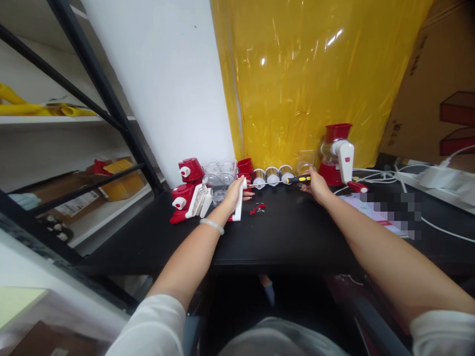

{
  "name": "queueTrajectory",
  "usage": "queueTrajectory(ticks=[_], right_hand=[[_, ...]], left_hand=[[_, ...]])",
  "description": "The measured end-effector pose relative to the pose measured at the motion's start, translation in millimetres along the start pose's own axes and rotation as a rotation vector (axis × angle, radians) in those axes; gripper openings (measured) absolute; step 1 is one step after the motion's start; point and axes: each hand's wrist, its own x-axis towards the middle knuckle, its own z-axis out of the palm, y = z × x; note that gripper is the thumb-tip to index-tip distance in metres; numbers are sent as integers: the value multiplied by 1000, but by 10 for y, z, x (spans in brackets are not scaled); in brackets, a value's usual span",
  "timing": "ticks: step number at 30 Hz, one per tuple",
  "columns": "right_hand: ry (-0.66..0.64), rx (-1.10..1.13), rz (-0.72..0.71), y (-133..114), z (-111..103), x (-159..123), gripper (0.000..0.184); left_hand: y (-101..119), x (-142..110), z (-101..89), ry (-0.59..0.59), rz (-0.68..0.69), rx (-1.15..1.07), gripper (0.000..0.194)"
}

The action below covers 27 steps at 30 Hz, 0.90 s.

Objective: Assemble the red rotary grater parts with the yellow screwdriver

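My left hand (234,194) is closed around a white crank handle (239,205) with a red grip at its lower end, held up over the black table (289,237). In my right hand (316,185) is a screwdriver (299,179) with a black and yellow handle. Its long shaft points left, and the tip meets the upper end of the crank handle; whether it sits on a screw is too small to tell. Small red parts and screws (259,209) lie on the table just right of the crank handle.
Red grater bodies (188,173), more white cranks (200,200) and clear cups (222,170) stand at the left. Metal grater drums (272,176) line the back. An assembled red and white rotary grater (336,155) stands at right, near white cables and a power strip (441,178).
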Motion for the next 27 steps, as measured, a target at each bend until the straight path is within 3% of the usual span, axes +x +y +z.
queueTrajectory(ticks=[6,11,21,25,27], right_hand=[[-36,-59,-31,48,-6,-4,23],[-58,28,-3,-33,25,-75,8],[-91,193,49,-49,6,-80,3],[-5,42,16,-15,2,-27,31],[7,-55,-37,12,-2,-17,36]], left_hand=[[3,3,-22,14,6,-22,42],[-10,22,-25,13,2,-21,45],[-3,9,-14,6,-11,0,39],[0,4,-11,3,1,10,47],[3,0,-11,6,-3,14,44]])
